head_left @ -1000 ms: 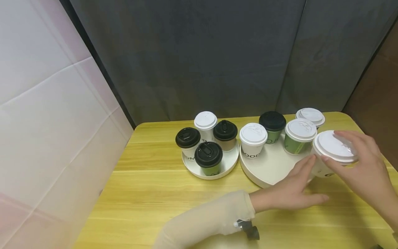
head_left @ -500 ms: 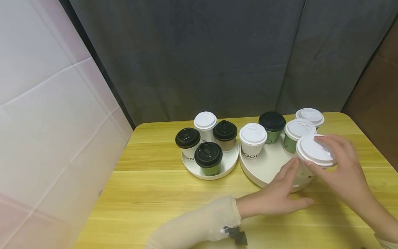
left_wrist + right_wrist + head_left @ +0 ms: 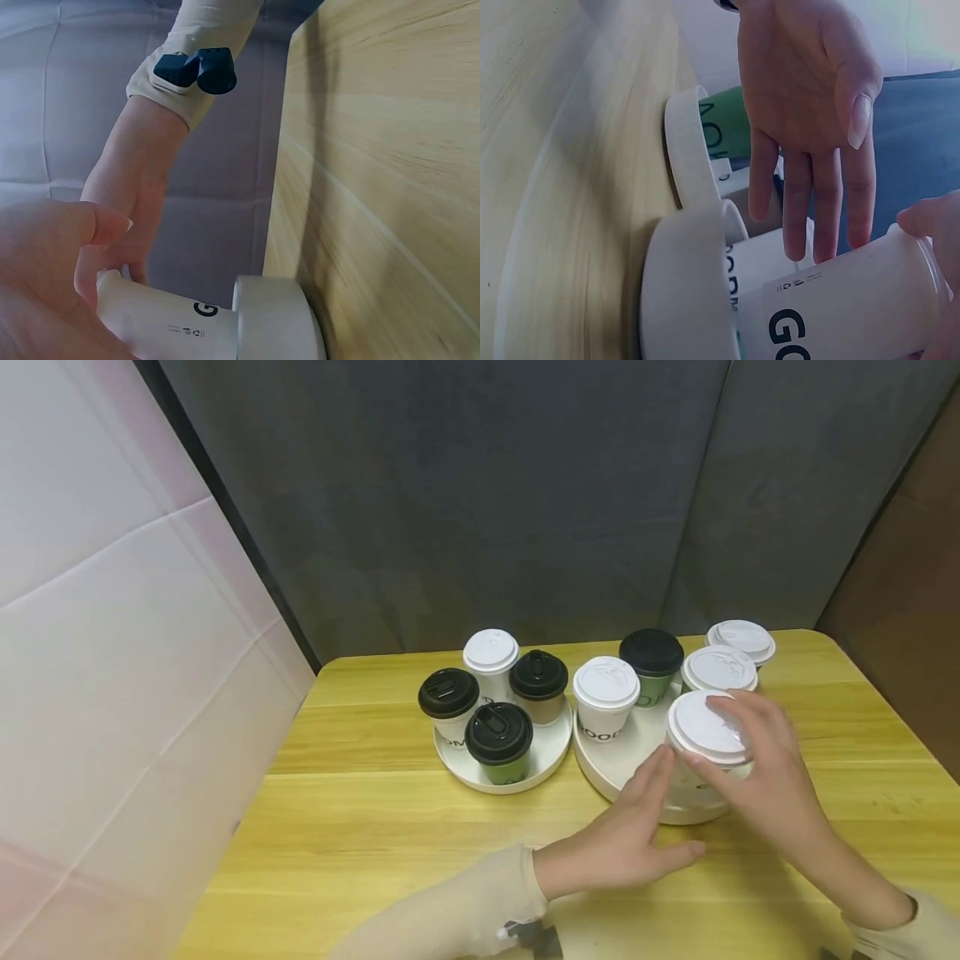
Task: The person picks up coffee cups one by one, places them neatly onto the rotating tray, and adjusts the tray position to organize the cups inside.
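My right hand (image 3: 772, 785) grips a white paper cup (image 3: 684, 781) near its white lid (image 3: 708, 727), thumb and fingers on opposite sides. The cup is over the front of the larger round white tray (image 3: 597, 772); its base is hidden behind the rim in both wrist views, so I cannot tell whether it touches down. My left hand (image 3: 611, 847) has straight fingers beside the cup, the fingertips at its left side. In the right wrist view the left palm (image 3: 795, 97) faces the camera and the printed cup (image 3: 847, 300) tilts slightly.
The larger tray also bears a white cup (image 3: 603, 702), a black-lidded green cup (image 3: 651, 660) and white-lidded cups (image 3: 720, 670) behind the held one. A smaller round tray (image 3: 551, 764) on the left carries several cups, including a black-lidded green one (image 3: 501, 743). A grey cloth (image 3: 465, 510) hangs behind.
Both hands and the held white paper cup have moved left, from the right edge of the larger tray to over its front. The other cups stay in place.
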{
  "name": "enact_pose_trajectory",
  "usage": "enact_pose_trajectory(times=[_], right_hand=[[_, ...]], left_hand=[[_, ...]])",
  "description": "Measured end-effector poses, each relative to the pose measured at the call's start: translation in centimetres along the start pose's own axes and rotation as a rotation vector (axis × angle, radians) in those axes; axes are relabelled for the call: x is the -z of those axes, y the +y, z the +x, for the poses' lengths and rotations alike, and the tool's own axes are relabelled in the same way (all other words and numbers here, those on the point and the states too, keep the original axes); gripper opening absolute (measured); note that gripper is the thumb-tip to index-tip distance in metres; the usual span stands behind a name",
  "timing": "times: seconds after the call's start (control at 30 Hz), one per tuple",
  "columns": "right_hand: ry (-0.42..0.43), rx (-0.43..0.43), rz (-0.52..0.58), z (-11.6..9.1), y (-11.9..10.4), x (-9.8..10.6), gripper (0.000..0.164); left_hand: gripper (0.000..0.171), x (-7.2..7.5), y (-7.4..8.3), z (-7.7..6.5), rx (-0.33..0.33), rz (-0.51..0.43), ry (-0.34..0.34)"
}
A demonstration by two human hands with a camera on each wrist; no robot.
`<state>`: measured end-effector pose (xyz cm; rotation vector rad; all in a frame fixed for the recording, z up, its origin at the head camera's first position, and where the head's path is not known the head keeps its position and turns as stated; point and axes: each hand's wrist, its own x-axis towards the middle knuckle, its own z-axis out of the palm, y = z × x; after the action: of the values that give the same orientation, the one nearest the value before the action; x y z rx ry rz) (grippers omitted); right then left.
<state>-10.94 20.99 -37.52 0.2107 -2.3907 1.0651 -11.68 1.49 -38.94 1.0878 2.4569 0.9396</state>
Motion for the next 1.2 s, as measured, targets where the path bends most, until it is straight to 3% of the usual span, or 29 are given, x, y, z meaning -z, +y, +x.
enact_pose_trajectory(times=[0.5, 0.8, 1.2], right_hand=[[-0.023, 0.011, 0.035, 0.1, 0.1, -3.4, 0.071], [-0.051, 0.018, 0.039, 0.1, 0.5, -4.9, 0.073], [-0.064, 0.017, 0.030, -0.2, 0.7, -6.1, 0.072]], left_hand=[[0.100, -0.1, -2.5, -1.4, 0.043, -0.066, 0.049], [0.100, -0.2, -3.3, -1.7, 0.092, -0.079, 0.056], [0.097, -0.4, -3.9, -2.3, 0.094, -0.049, 0.071]])
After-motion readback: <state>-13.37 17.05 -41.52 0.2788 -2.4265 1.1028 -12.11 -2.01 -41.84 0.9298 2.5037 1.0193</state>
